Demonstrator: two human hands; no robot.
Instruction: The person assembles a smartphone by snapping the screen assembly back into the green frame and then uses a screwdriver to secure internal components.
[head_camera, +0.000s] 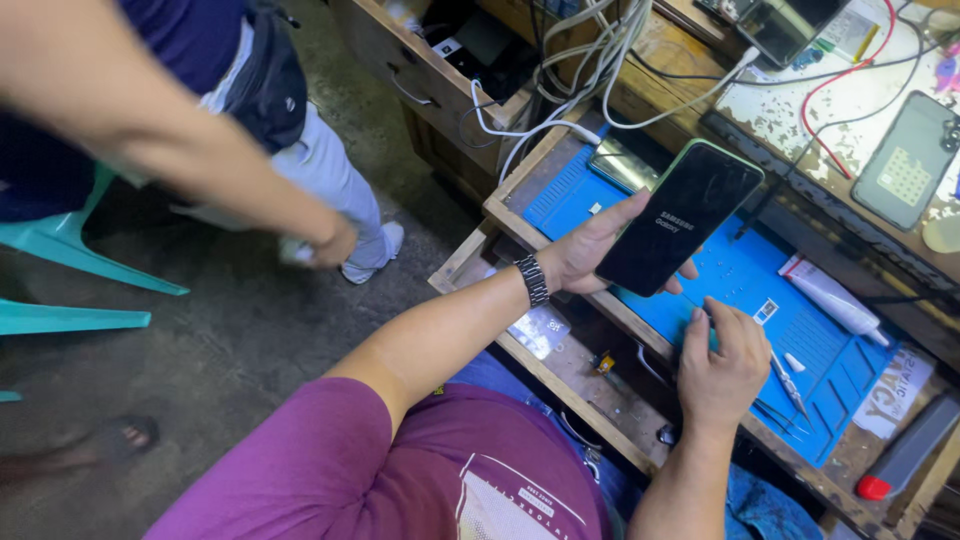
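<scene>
My left hand (592, 250) holds a black smartphone (682, 215) with a green edge, its dark screen facing up, above a blue work mat (850, 355). A metal-band watch (533, 279) sits on that wrist. My right hand (722, 360) rests curled on the mat just below the phone. Whether it grips anything is hidden by the fingers. A pair of metal tweezers (788, 380) lies right beside it on the mat.
A white tube (830, 295) lies on the mat's right. Another phone (908, 160) lies face down on the bench, among red and white cables (590, 70). An open wooden drawer (545, 345) sits under the mat. Another person's arm (190, 150) reaches in at left, near teal chairs (60, 250).
</scene>
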